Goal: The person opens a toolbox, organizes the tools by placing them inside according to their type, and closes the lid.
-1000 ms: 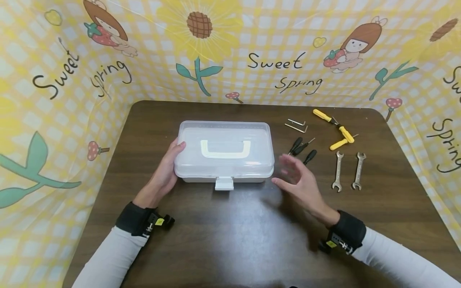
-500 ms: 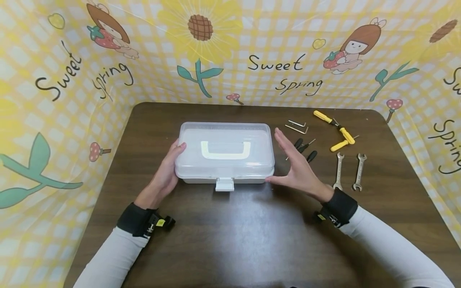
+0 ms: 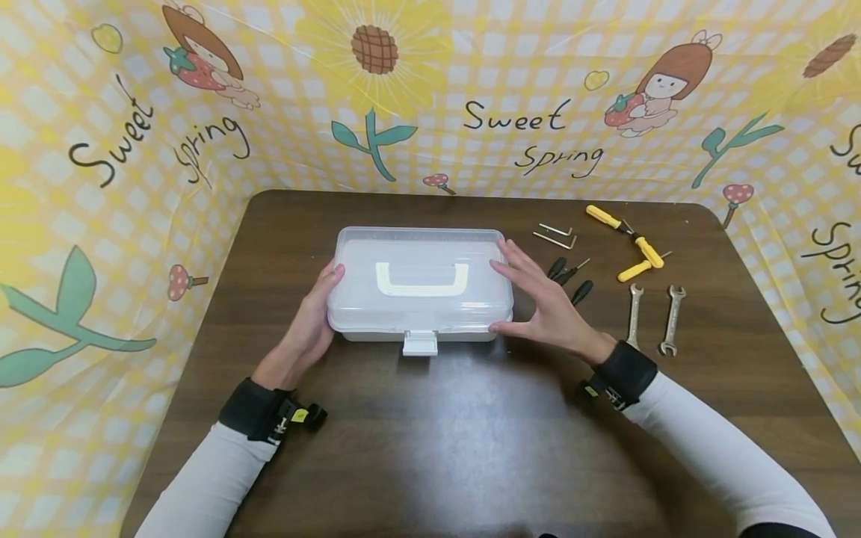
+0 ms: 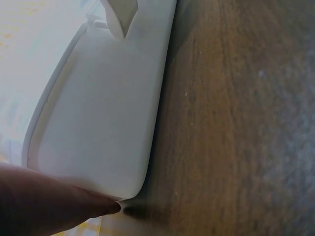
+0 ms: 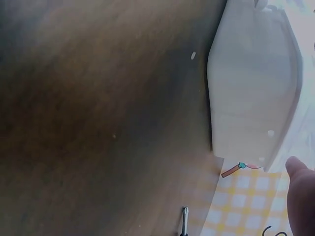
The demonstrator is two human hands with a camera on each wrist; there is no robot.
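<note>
A white plastic toolbox with a translucent lid lies closed on the dark table. Its white handle is folded flat on the lid, and the latch sticks out at the front. My left hand holds the box's left end, thumb on the lid's edge, other fingers mostly hidden. At the right end my right hand is spread, fingertips over the lid's edge and thumb at the front corner. The left wrist view shows a finger against the end of the toolbox.
Right of the box lie black-handled screwdrivers, two hex keys and several yellow-handled tools. Two open-ended wrenches lie nearer, one partly behind my right wrist. A yellow checked cloth hangs around the table.
My right hand has moved left from beside the screwdrivers to the box's right end, its fingers now over the lid's edge. The left hand and the box have stayed in place.
</note>
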